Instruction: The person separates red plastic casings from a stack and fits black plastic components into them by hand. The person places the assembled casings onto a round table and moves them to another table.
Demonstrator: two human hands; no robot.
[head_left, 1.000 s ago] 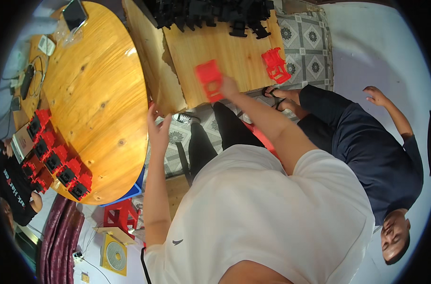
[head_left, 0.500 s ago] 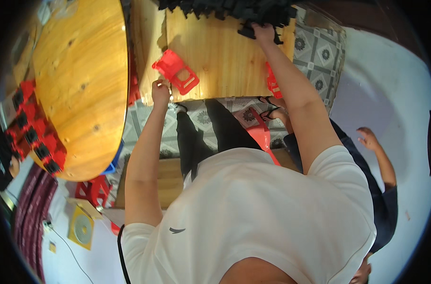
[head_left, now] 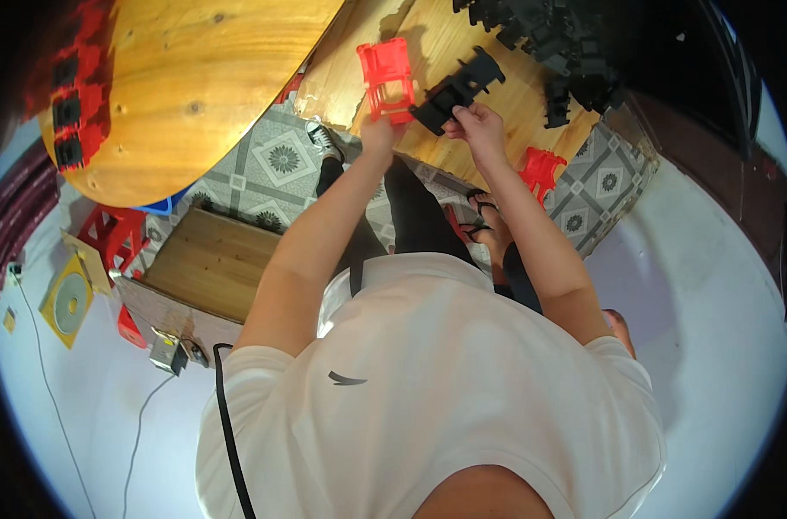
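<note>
Both hands work over the wooden worktop (head_left: 506,86): the left hand (head_left: 378,136) grips a red plastic frame (head_left: 387,73) from below, and the right hand (head_left: 473,123) pinches a black plastic part (head_left: 457,88) just beside it. Judging by this, the two are being mated; next comes lining up their edges. Both forearms reach straight forward.

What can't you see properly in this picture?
- Head view: the pile of black parts runs off the top edge.
- The left hand hides the red frame's bottom.
- The right hand's fingers cover part of the black piece.
- The red and black parts on the round table are too small.
</note>
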